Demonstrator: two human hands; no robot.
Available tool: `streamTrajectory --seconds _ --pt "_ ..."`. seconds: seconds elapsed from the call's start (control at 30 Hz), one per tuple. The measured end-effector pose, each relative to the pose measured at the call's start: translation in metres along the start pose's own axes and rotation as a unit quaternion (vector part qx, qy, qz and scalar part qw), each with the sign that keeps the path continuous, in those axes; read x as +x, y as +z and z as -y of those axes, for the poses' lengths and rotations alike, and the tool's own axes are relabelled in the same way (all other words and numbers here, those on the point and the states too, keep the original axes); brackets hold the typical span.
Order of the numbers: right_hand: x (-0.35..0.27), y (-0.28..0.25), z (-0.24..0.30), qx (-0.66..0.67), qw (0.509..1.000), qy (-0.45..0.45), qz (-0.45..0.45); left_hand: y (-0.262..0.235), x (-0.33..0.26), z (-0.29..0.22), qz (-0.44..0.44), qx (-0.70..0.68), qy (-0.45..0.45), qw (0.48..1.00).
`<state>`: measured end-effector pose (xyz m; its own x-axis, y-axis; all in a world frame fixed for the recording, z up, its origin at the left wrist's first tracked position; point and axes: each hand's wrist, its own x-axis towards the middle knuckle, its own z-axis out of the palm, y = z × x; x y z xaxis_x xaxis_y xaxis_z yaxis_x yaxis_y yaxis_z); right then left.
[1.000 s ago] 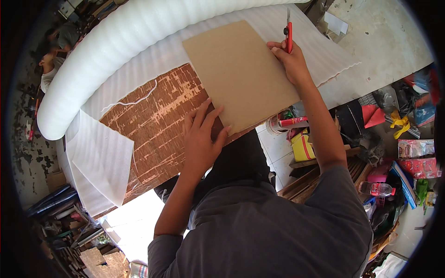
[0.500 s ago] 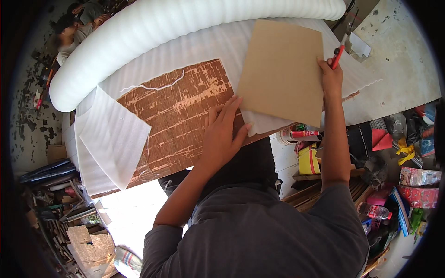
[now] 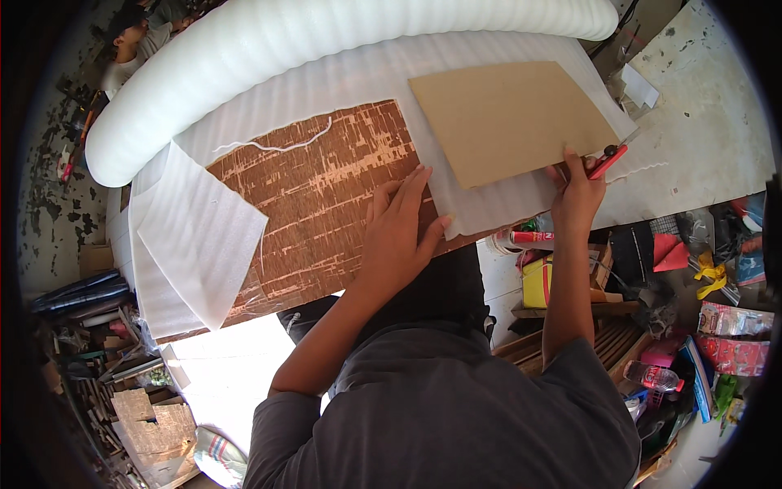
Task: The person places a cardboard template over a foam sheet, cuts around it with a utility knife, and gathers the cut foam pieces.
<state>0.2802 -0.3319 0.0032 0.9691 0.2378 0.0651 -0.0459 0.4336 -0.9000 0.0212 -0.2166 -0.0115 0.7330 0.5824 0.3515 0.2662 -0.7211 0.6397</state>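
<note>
At the upper right of centre, the brown board looks light, stiff, easiest taken by its edges; the right grip pinches its lower edge (a red cutter tucked alongside), the left grip resting flat, fingers spread, on the worktop.

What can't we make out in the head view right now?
All in the head view:
- Left hand: palm, hidden by the back of the hand.
- Right hand: not all fingers show; hand and brown sheet block them.
- White foam sheet: the part behind the brown sheet.
- Foam roll: upper side, cut off by the top edge.
- Plastic bottle: label print, too small.
</note>
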Motion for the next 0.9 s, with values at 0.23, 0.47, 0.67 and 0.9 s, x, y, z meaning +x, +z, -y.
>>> streamTrajectory --seconds 0.23,0.47,0.67,0.9 --pt "-0.030 -0.016 0.009 -0.124 0.990 0.005 0.063 0.003 0.001 -0.005 -0.014 0.012 -0.027 0.999" --pt "-0.035 -0.033 0.015 -0.163 0.982 0.064 0.074 0.006 -0.001 -0.006 0.012 0.090 -0.006 0.996" --pt "-0.030 -0.038 0.017 -0.180 0.976 0.075 0.095 0.006 -0.003 -0.004 0.006 0.090 -0.003 0.996" --pt "-0.029 -0.045 0.021 -0.199 0.970 0.080 0.111 0.004 -0.005 -0.004 0.007 0.065 0.000 0.998"
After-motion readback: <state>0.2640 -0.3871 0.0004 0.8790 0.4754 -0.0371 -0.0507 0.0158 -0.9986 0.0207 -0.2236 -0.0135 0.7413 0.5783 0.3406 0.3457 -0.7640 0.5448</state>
